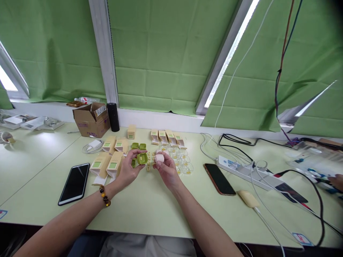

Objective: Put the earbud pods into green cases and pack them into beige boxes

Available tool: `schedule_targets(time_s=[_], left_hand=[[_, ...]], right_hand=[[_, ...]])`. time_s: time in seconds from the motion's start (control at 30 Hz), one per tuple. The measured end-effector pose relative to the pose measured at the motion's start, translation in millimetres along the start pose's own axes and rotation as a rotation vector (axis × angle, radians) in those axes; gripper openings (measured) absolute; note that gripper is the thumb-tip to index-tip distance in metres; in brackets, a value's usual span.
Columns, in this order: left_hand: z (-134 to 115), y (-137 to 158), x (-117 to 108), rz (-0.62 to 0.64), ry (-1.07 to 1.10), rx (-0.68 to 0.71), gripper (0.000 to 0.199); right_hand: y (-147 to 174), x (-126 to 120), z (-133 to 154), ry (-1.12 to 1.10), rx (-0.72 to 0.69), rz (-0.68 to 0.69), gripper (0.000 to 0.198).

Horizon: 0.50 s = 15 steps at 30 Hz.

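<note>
My left hand [129, 166] grips a small green square cup [142, 158], its hollow side turned toward me. Close beside it, my right hand [168, 170] pinches a small pale pink rounded block [159, 158]. More green cups [138, 146] stand just behind my left hand. Between and behind the hands lie several tiny yellowish pieces [149, 161]. Right of my right hand are rows of clear plastic cups [184, 160] with yellow spots inside. Left of my left hand sit several open cardboard packets [112, 165] with green labels, their flaps toward me.
A tablet-like device [74, 184] lies at left, a phone [219, 179] at right. Further right are a power strip [243, 172], tangled cables and a yellow charger [248, 198]. A brown carton [91, 120], black cylinder [113, 117] and more packets [167, 137] line the back. Another person's hand [336, 182] shows far right.
</note>
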<state>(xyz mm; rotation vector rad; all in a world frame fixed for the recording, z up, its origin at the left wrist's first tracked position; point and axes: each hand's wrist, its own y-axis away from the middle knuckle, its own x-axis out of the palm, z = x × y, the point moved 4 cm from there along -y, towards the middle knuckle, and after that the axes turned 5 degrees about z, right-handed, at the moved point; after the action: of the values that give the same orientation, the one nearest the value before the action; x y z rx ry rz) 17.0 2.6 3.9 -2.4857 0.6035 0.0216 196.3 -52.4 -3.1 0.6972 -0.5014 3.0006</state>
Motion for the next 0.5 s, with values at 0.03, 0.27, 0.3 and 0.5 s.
schedule_targets(time_s=[0.03,0.27,0.3,0.5], left_hand=[[0.0,0.1,-0.1,-0.003,-0.011,0.004,0.047],[2.1,-0.4,-1.7,-0.01,-0.068,0.012,0.046],[2.5,-0.5,-2.0,-0.01,-0.078,0.013,0.047],[2.6,-0.9,-3.0,-0.014,-0.137,0.019,0.047]], right_hand=[[-0.2,-0.3,-0.2,0.008,-0.008,-0.003,0.044],[0.9,4.2,-0.6,0.165,-0.064,0.007,0.041],[1.0,4.2,-0.5,0.193,-0.078,-0.015,0.041],[0.1,2.4,-3.7,0.309,-0.1,-0.088,0.042]])
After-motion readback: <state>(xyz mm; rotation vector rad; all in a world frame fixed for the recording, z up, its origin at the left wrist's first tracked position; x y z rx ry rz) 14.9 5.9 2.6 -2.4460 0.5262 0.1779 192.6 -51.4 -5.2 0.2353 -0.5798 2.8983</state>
